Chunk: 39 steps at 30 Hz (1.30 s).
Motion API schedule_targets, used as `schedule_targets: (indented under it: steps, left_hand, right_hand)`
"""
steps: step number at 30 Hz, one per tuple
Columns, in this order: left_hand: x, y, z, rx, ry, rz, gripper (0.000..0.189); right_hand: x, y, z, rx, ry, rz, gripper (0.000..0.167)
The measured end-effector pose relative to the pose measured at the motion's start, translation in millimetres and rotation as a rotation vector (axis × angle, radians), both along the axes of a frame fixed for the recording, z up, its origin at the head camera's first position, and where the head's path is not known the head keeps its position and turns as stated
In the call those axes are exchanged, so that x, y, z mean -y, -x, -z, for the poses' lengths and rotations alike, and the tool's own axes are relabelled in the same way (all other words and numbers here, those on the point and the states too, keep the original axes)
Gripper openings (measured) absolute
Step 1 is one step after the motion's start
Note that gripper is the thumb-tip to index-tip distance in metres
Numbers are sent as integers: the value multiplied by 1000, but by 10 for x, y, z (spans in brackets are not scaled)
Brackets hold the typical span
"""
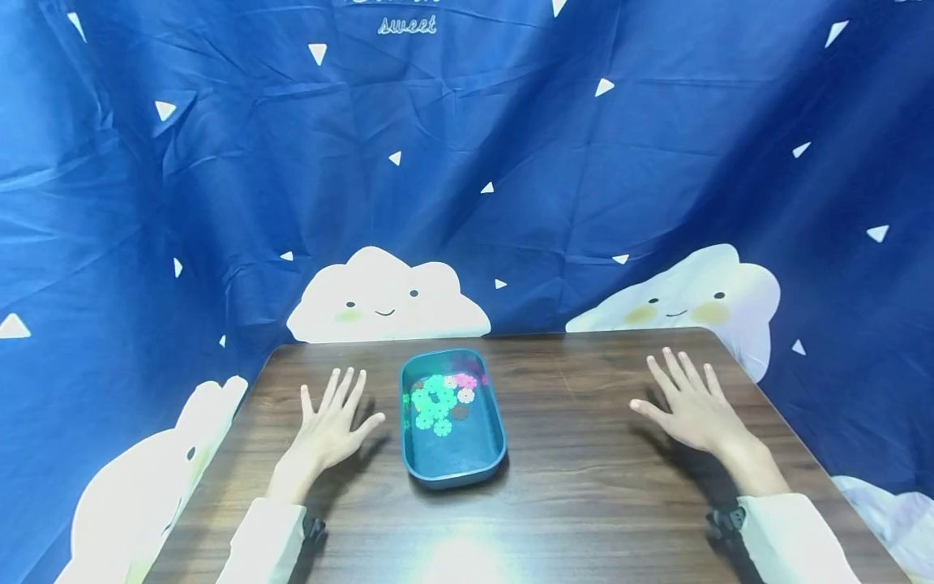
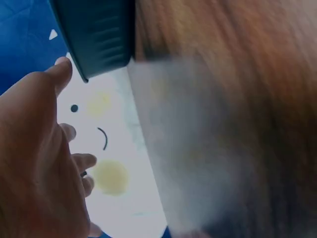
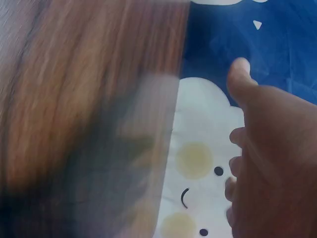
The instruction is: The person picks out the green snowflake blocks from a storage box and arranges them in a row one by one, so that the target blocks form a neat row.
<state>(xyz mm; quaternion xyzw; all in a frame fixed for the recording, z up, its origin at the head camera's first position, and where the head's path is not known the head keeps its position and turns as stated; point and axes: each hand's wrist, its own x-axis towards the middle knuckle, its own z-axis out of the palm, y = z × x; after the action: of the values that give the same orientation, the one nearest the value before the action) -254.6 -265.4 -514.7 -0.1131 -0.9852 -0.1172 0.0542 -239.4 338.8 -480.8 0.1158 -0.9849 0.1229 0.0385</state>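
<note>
A teal rectangular tray with rounded corners (image 1: pixel 456 464) stands on the wooden table, left of its middle. Inside it lie several green flower-shaped pieces (image 1: pixel 435 403), with pink ones (image 1: pixel 464 380) toward the far end and a brown one (image 1: pixel 460 413). My left hand (image 1: pixel 330 430) is spread palm down, to the left of the tray, its thumb pointing at the tray's side. Far off to the right, my right hand (image 1: pixel 696 414) is spread the same way above the tabletop. Both hands hold nothing. In the left wrist view the tray's outer wall (image 2: pixel 101 39) shows beyond the thumb.
The brown wooden table (image 1: pixel 584 503) has rounded far corners. Behind it hangs a blue cloth (image 1: pixel 525 162) with white triangles and smiling clouds, also draping at both sides. A dark wrist strap (image 1: pixel 314 529) shows at the left sleeve and another (image 1: pixel 726 521) at the right.
</note>
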Motion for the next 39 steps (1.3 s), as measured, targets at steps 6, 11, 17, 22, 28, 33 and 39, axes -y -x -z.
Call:
schedule_targets:
  steps: [6,11,17,22,28,33,39]
  left_hand:
    - [-112,-26,-100,-124,-30,50,63]
    - [-313,-90,-193,-263,-33,82,39]
    - [-572,-222,-203,-400,-25,115,26]
    - [-758,-353,-176,-364,-44,100,33]
    - [-827,-446,-126,-213,-44,94,53]
    - [-835,-489,-91,-98,-26,101,67]
    - [-830,-481,-58,-47,-19,111,70]
  right_hand:
    - [266,12,-178,-127,43,-23,70]
    - [604,104,-321,-231,82,-64,40]
    - [1135,283,-385,-284,120,-153,7]
    - [1638,378,-399,-276,114,-250,4]
    - [2186,454,-456,-232,97,-362,4]
    - [2524,513,-522,-170,69,-445,6]
    - [2844,651,-549,-120,46,-519,7]
